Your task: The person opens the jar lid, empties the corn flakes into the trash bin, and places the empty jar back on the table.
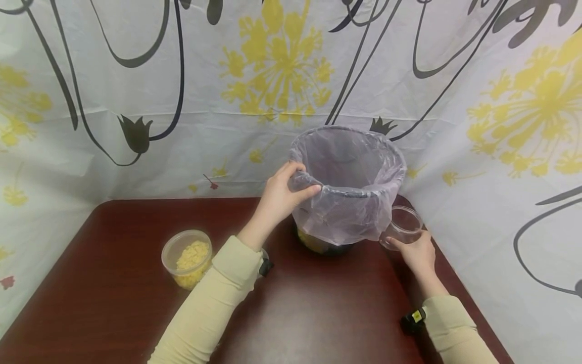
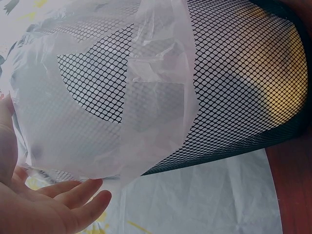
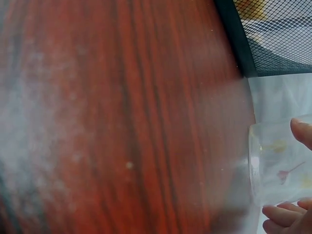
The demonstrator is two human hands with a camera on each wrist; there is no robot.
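My left hand (image 1: 286, 189) grips the near-left rim of a mesh wastebasket (image 2: 243, 78), pinching the thin translucent bin liner (image 1: 345, 215) folded over it. In the left wrist view the liner hangs down over the black mesh. My right hand (image 1: 416, 253) holds a clear round plastic container (image 1: 406, 222) by its side, just right of the wastebasket; no contents show in it. In the right wrist view only the thumb and some fingers of that hand (image 3: 287, 219) appear, around the clear container wall.
A second clear round tub (image 1: 186, 245) with yellow pieces (image 1: 193, 258) in it stands on the dark red-brown table (image 1: 113, 303), left of my left forearm. A patterned white curtain (image 1: 204, 101) hangs behind and along the sides of the table.
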